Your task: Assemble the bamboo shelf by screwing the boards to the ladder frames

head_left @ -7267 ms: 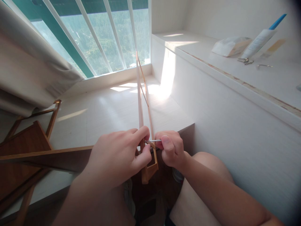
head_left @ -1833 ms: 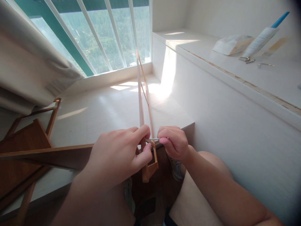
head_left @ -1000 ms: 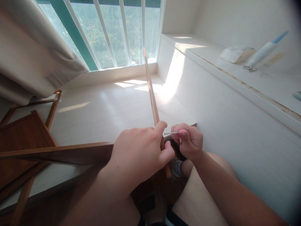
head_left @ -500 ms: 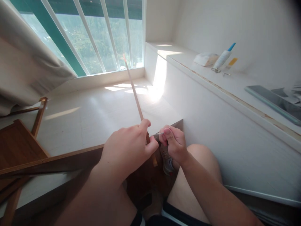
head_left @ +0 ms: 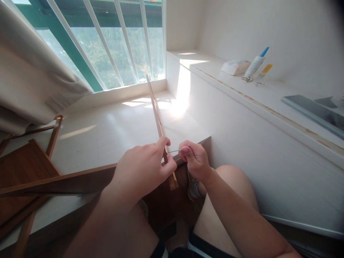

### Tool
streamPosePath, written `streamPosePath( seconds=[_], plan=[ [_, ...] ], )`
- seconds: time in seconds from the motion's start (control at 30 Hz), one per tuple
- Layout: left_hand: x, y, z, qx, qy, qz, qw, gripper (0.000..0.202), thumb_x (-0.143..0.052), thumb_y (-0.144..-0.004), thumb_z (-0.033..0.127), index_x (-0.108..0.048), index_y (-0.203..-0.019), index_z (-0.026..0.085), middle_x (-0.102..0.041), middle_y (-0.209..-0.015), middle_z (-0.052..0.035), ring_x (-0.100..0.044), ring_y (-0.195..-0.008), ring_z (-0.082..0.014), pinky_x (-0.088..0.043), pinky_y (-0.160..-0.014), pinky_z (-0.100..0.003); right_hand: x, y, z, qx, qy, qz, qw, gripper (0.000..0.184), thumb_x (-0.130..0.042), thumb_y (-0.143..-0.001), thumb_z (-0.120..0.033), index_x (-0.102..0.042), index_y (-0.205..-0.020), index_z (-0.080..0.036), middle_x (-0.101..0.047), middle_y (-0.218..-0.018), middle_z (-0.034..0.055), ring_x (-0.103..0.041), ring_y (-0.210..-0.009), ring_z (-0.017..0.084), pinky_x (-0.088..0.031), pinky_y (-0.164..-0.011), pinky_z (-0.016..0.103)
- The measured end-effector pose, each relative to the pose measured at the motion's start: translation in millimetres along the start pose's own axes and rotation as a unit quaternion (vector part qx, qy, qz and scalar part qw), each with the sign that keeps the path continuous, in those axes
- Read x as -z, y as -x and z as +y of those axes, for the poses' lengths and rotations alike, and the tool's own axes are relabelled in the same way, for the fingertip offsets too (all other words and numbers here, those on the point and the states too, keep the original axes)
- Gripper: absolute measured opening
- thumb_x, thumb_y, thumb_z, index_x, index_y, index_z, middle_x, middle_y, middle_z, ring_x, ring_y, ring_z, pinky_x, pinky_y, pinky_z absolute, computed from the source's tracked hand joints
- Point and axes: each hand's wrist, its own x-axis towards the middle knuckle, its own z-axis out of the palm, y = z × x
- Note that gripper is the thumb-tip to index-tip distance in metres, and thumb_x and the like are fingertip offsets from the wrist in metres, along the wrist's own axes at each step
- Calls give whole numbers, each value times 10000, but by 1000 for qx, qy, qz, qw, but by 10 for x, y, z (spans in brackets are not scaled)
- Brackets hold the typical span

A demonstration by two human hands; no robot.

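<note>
My left hand [head_left: 143, 165] is wrapped round a long, narrow wooden strip [head_left: 159, 126], thumb and forefinger on either side of it. The strip slants away toward the window, and its near end sticks out below the hand. To the right, my right hand [head_left: 195, 157] is closed on a thin metal rod [head_left: 176, 150], perhaps a hex key. The rod's tip points left and reaches the strip's side between my left thumb and forefinger. Whether it sits in a hole there is too small to tell.
Wooden frame pieces [head_left: 29, 168] lean at the left beside a curtain [head_left: 34, 68]. A board edge [head_left: 88, 172] runs below the white ledge [head_left: 107, 132]. On the right-hand shelf lie a blue-tipped tube [head_left: 254, 66], a yellow-capped item [head_left: 266, 70], small metal parts [head_left: 247, 79] and a dark flat slab [head_left: 314, 111].
The wooden strip has rolled a little, so a grooved side now shows. Both hands have shifted slightly left with the strip and rod. The view has moved slightly.
</note>
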Motion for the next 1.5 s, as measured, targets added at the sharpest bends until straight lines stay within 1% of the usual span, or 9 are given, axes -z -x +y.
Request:
streamPosePath(
  seconds=[0.17,0.3,0.47,0.63,0.97,1.2,1.3,1.5],
  plan=[
    [-24,10,-12,5,-14,4,1000,271,-402,-947,417,-484,-1186,321,-750,-822,42,-698,-692,-269,-285,-546,-319,-28,8,50,13,-17,-6,1000,402,-484,-1026,-407,-492,-689,-186,-426,-612,-36,-377,-559,105,-299,-553,270],
    [-35,9,-13,17,-14,5,1000,263,-436,-924,425,-485,-1170,343,-738,-777,75,-699,-679,-270,-259,-540,-315,-39,38,95,29,-21,-5,999,392,-469,-1029,-400,-492,-697,-192,-423,-623,-27,-376,-567,114,-297,-559,281],
    [-32,10,1,21,-14,5,1000,252,-431,-921,421,-494,-1152,342,-731,-758,79,-696,-672,-264,-236,-536,-314,-58,34,158,85,-9,9,996,346,-476,-1028,-374,-514,-735,-195,-424,-643,-21,-377,-579,119,-300,-574,289],
    [-35,5,4,22,-18,5,1000,261,-429,-920,427,-495,-1158,342,-724,-743,71,-689,-659,-261,-221,-532,-314,-80,29,191,131,1,24,991,337,-480,-1025,-387,-524,-753,-194,-420,-656,-16,-369,-580,120,-291,-567,289],
    [-34,10,27,29,-22,9,999,257,-440,-926,439,-485,-1160,343,-732,-763,83,-689,-652,-270,-219,-532,-305,-107,12,214,102,-35,40,993,343,-490,-1018,-416,-563,-764,-198,-438,-650,-13,-396,-584,131,-315,-565,296],
    [-34,11,49,34,-19,3,999,268,-439,-931,437,-480,-1178,340,-748,-799,75,-696,-668,-265,-217,-541,-303,-85,-7,232,120,-62,25,990,334,-513,-1011,-409,-569,-762,-194,-449,-656,-11,-393,-583,126,-305,-565,295],
    [-33,0,50,34,-19,2,999,264,-439,-932,441,-476,-1175,343,-744,-792,81,-696,-671,-270,-221,-544,-303,-75,-15,237,102,-74,17,992,346,-512,-1012,-417,-568,-756,-191,-447,-655,-13,-388,-586,123,-303,-566,292],
    [-37,-17,57,35,-16,-1,999,256,-436,-932,431,-470,-1170,346,-746,-805,89,-700,-682,-269,-231,-546,-306,-5,-26,234,56,-74,-24,995,379,-508,-1011,-433,-547,-724,-189,-428,-640,-21,-383,-586,120,-306,-571,290]
  ],
)
